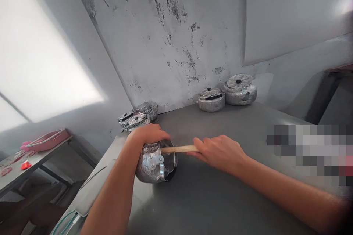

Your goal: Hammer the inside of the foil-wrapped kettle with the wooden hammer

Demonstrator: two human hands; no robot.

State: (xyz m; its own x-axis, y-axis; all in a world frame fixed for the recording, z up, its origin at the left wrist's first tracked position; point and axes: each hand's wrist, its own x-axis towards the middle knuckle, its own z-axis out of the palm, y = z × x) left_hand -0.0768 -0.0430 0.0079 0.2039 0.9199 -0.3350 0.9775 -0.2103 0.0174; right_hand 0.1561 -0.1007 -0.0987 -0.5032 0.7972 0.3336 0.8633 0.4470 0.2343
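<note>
A dented silver metal pot [149, 165] with a riveted bracket and a swing handle lies tilted on the grey table, its mouth facing right. My left hand [150, 133] grips it from above, fingers over the rim. A wooden stick [179, 149] reaches into the pot's mouth; its far end is hidden inside. Closed around the outer part of that stick is my right hand [217, 150], to the right of the pot.
Two lidded silver pots [212, 100] [240, 90] stand at the table's back edge. Several smaller pots [137, 119] cluster at its far left corner. A grey padded case [95, 187] with a teal cord lies left. A side table holds a pink tray [49, 140].
</note>
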